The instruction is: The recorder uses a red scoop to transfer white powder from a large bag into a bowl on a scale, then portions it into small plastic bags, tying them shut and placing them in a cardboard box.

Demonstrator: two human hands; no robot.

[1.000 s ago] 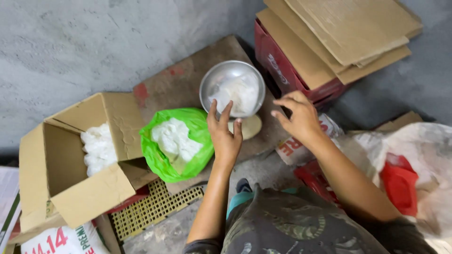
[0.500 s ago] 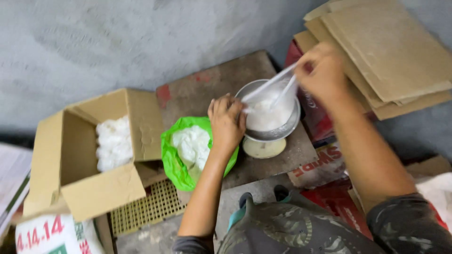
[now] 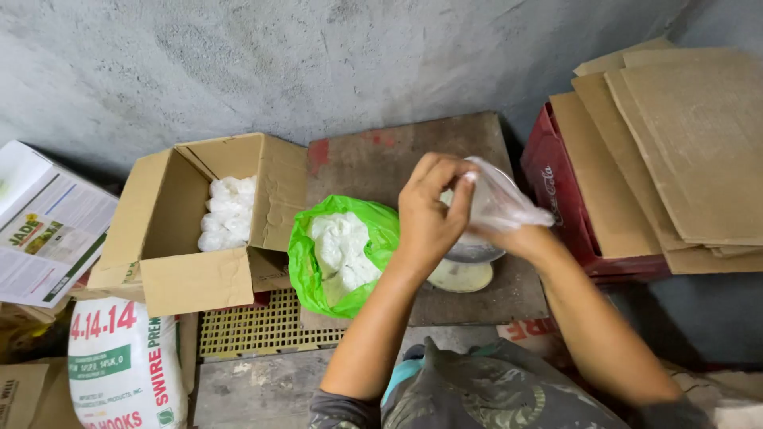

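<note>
**Both hands now meet on a clear plastic bag over the bowl**

From my remote seat, the change since half a second ago is plain: the right hand (image 3: 520, 238), which was then raised high over the metal bowl (image 3: 475, 251) with something pale and long in it, has come down and inward, and the left hand (image 3: 429, 210), then resting at the bowl's near rim, has lifted to join it. A clear plastic bag (image 3: 501, 202) is now between them, held above the bowl. The left fingers are curled with thumb and fingertips pinched on the bag's edge. The right hand sits mostly behind the bag and the left hand (I see little more than its wrist), so I cannot tell how far it is closed, though the bag seems to rest against it.

The view has also shifted: the cardboard box (image 3: 187, 238) of white lumps, the green bag (image 3: 338, 254) of white powder and the wooden board (image 3: 413, 159) stay where they were.

Hard to make out: the bowl is largely covered by the hands, its contents unseen. Under it a pale round base (image 3: 462, 278) peeks out. The red crate (image 3: 560, 202) is half buried under flat cardboard sheets (image 3: 675, 151), which run off the right edge. A printed sack (image 3: 127, 365) is cut off at the bottom.
</note>
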